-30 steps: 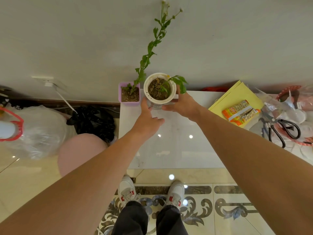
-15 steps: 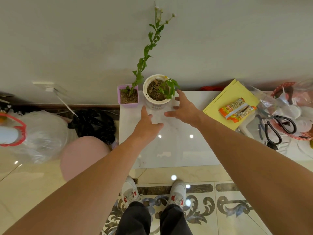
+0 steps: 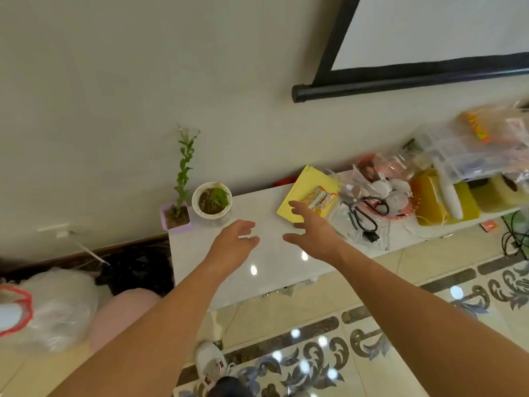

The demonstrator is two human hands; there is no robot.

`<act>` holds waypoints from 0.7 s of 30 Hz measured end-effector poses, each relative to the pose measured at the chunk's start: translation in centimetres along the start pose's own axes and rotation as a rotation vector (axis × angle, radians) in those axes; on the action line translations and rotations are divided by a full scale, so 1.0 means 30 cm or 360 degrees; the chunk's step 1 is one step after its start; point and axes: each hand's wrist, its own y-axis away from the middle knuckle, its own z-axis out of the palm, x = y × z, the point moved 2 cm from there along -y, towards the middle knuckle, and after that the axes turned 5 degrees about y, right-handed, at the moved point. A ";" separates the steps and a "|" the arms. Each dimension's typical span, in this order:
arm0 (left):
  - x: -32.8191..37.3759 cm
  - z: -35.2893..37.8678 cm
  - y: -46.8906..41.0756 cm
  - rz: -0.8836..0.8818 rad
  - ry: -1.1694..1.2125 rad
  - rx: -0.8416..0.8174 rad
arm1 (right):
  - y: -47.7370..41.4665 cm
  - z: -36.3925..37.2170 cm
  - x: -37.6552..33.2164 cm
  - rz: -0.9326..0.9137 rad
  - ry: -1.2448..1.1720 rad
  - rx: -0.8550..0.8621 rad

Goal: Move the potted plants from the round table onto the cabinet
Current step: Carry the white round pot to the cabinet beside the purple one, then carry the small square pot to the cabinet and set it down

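While both hands (image 3: 233,243) (image 3: 313,234) hovered empty with fingers spread, the white pot (image 3: 211,200) and purple pot (image 3: 175,217) stood touching at the cabinet's (image 3: 274,262) back-left corner. Placement judged complete; next, fetching any remaining plant.

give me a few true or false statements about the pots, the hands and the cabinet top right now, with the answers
1. The white pot stands on the cabinet beside the purple pot. True.
2. The left hand grips the white pot. False: it is open, empty and apart from the pot.
3. The right hand holds nothing. True.
4. The purple pot holds the taller plant. True.
5. The scissors lie between the two pots. False: they lie to the right, past the yellow paper.
6. The white pot lies tipped on its side. False: it stands upright.
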 end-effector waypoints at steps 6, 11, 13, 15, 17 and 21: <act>0.346 0.134 0.254 0.0276 -0.0082 0.0002 | 0.290 -0.302 -0.098 -0.0156 -0.0013 0.0157; 0.651 0.307 0.508 0.0539 -0.0143 -0.0036 | 0.611 -0.625 -0.115 -0.0234 0.0036 0.0343; 0.747 0.357 0.574 0.0615 -0.0146 -0.0065 | 0.700 -0.716 -0.110 -0.0236 0.0062 0.0414; 0.870 0.476 0.682 0.0713 -0.0187 -0.0133 | 0.867 -0.864 -0.074 -0.0219 0.0059 0.0553; 0.964 0.572 0.769 0.0806 -0.0214 -0.0212 | 0.997 -0.974 -0.034 -0.0194 0.0064 0.0644; 1.116 0.793 0.932 0.0961 -0.0300 -0.0455 | 1.286 -1.171 0.072 -0.0038 0.0113 0.0814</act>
